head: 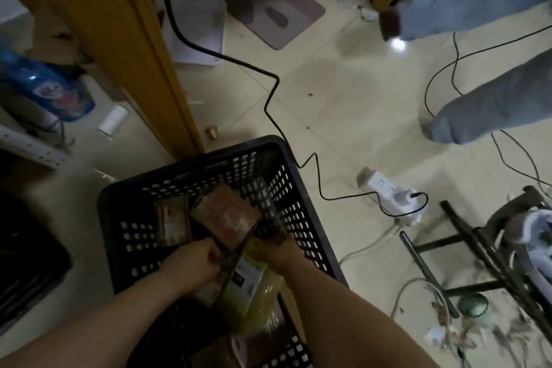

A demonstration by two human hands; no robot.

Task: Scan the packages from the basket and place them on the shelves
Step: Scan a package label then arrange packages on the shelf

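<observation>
1. At the far left a blue bottle (44, 86) lies on the floor, and a small white roll (113, 118) lies just beside it.
2. A yellow post (128, 39) slants down to the floor and ends close to the far left corner of the black basket (191, 185).
3. The basket stands on the floor with packages inside. A brown package (173, 221) stands on edge against the left inner wall.
4. The left hand (194, 260) is inside the basket. Its fingers are curled round the near edge of a reddish-brown package (227, 215), which lies tilted in the middle.
5. A yellow-green package (254, 284) lies under that one, between the two forearms.
6. The right hand (277, 248) is at the near right corner of the reddish-brown package. Its fingers are dark and blurred, so I cannot tell whether it grips anything.
7. A black cable (268, 98) runs over the floor, past the basket's far right corner, to a white power strip (388, 188).
8. At the right, another person's legs in pale jeans (493, 98) stand above a dark metal frame (463, 248).
</observation>
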